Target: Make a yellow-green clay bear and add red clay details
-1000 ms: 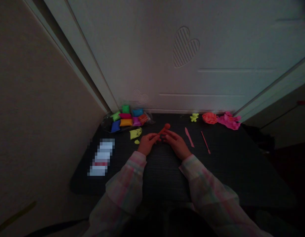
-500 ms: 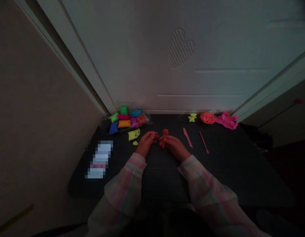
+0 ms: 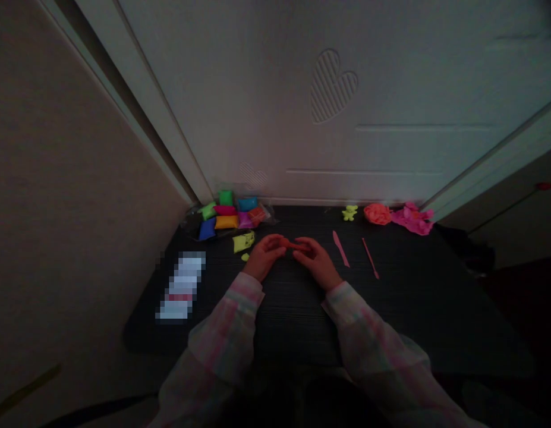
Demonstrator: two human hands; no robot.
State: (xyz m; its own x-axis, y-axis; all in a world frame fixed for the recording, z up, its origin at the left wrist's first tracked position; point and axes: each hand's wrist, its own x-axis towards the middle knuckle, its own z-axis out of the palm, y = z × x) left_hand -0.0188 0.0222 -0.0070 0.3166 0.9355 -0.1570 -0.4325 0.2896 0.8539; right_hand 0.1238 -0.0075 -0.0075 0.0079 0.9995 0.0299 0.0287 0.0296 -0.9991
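Both my hands meet at the middle of a dark table [image 3: 391, 309], pinching one small red-orange clay piece [image 3: 294, 245] between them. My left hand [image 3: 265, 257] holds its left end with curled fingers. My right hand [image 3: 315, 258] grips the right end. The piece lies roughly level between the fingertips, mostly hidden by them. Just left of my left hand lie a yellow-green clay lump [image 3: 243, 241] and a tiny yellow-green bit [image 3: 245, 257].
A clear bag of coloured clay packs [image 3: 228, 215] sits at the back left. Two pink modelling tools [image 3: 340, 248] [image 3: 370, 258] lie right of my hands. At the back right sit a small yellow-green figure [image 3: 349, 212], an orange clay ball [image 3: 377, 213] and pink clay [image 3: 412, 218]. A blurred card [image 3: 181, 285] lies left.
The clay piece stood upright between my hands half a second ago; now it lies level, held at both ends. My hands have shifted slightly toward the back.
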